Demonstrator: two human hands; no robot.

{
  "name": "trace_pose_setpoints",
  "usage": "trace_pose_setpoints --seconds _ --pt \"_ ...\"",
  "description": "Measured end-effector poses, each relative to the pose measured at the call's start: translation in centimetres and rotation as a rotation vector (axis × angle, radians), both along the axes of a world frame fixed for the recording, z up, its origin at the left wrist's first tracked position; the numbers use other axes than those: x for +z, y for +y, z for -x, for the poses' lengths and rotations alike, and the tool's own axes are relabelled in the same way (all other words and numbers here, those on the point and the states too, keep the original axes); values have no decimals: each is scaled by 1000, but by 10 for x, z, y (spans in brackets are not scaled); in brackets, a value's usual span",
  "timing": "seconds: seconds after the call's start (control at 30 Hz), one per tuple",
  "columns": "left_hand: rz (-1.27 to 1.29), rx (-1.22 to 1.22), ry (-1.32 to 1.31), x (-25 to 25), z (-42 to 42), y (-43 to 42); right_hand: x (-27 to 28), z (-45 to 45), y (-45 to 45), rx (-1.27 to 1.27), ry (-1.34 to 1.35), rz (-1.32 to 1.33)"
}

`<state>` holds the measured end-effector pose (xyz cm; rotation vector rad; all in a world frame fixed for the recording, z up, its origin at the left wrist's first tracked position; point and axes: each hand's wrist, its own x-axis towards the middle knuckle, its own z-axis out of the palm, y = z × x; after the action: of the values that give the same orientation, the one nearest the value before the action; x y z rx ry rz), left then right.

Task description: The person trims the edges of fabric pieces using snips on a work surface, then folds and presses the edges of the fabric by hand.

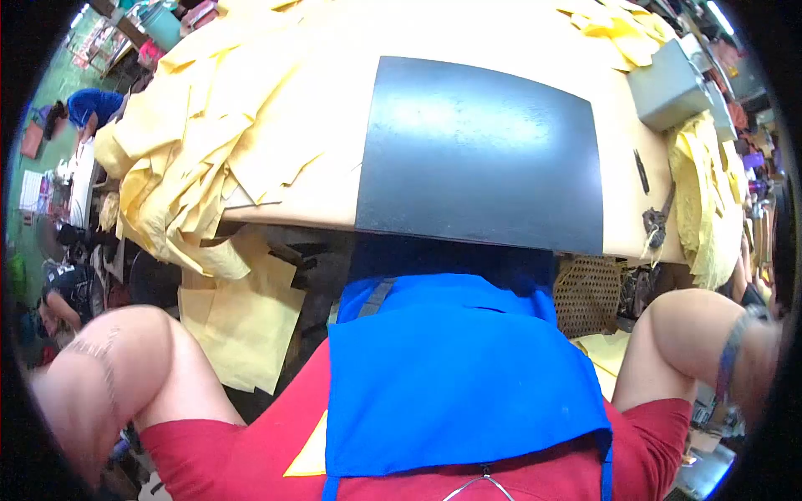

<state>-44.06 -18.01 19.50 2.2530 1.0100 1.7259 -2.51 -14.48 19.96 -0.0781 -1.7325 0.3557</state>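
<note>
My left hand (73, 422) is a blur at the lower left edge, with the arm bent back beside my body. At the far right edge my right hand (756, 367) is also smeared, just beyond a band on the wrist. The fingers of both hands cannot be made out, nor anything in them. Both are away from the work table (326, 188). A flat black board (484, 154) lies on the table in front of my blue apron (459, 376).
Yellow sheets (180, 159) pile up at the left and hang over the edge. On the right are a grey box (668, 83), a dark slim tool (641, 171) and more yellow material (706, 200). A person in blue (93, 107) bends at the far left; another person (67, 292) is nearer.
</note>
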Motion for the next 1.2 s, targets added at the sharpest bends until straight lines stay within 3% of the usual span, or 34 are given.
trace_pose_setpoints --seconds 0.1,0.27,0.6,1.0,1.2 --pt "-209 -399 311 20 -30 1 36 17 -45 1 -150 -223" --pt "-247 -579 474 29 -69 11 58 18 -79 -116 -203 -324" --pt "-330 -577 538 43 -86 29 61 3 -105 -285 -241 -422" --pt "-393 -540 574 36 -73 35 45 0 -97 -314 -259 -504" --pt "-475 -470 386 53 -21 25 43 7 -75 -283 -247 -479"
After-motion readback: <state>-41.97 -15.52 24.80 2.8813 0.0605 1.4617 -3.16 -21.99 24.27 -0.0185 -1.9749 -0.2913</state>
